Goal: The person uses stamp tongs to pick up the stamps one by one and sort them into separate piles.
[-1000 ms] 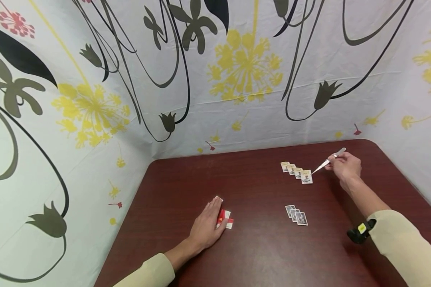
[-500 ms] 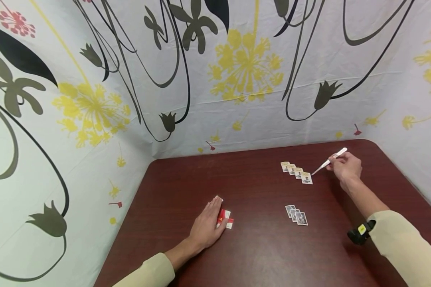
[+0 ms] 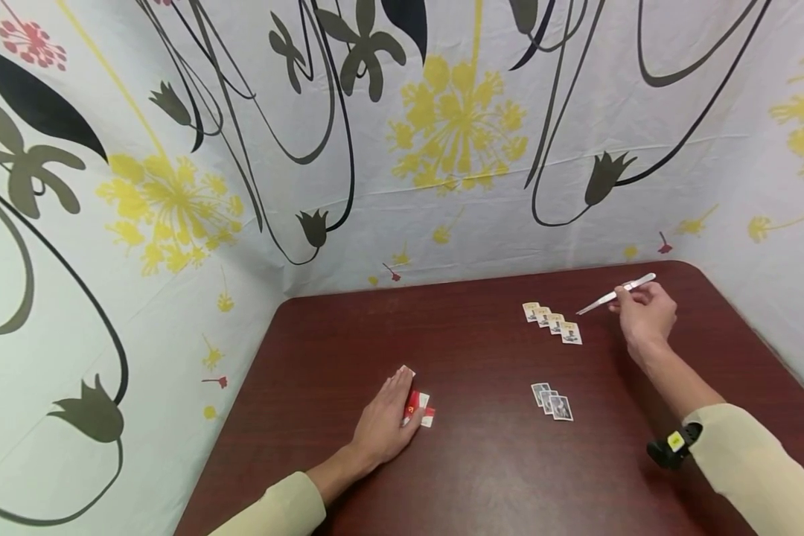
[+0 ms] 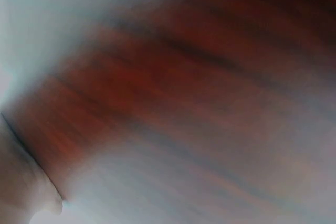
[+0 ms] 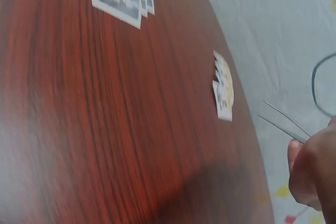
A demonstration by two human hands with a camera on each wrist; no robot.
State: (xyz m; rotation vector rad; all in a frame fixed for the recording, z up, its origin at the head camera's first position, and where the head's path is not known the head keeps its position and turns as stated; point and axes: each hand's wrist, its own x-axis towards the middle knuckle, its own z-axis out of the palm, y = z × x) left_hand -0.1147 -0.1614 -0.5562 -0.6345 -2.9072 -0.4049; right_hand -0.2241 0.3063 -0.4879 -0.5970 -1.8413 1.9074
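Observation:
My right hand point(image 3: 646, 316) pinches a pair of metal tweezers point(image 3: 619, 292) at the far right. In the right wrist view the two tips of the tweezers point(image 5: 283, 121) stand apart with nothing between them. Just left of them lies an overlapping diagonal row of yellowish postage stamps point(image 3: 572, 333). Nearer to me is a fanned group of grey stamps point(image 3: 562, 408) with perforated white edges. My left hand point(image 3: 383, 424) rests flat, fingers straight, over red-and-white stamps point(image 3: 428, 418), hiding part of them. The left wrist view is blurred and shows only a bit of the hand.
Everything lies on a dark reddish-brown wooden table point(image 3: 482, 476) with rounded far corners. A white cloth point(image 3: 375, 223) printed with flowers hangs along its back and sides. A black band point(image 3: 673, 445) with a yellow mark sits at my right wrist.
The tweezers' tips have lifted away from the nearest yellowish stamp, up and slightly left, and the tweezers lie flatter in my right hand. My left hand and the stamps keep their places.

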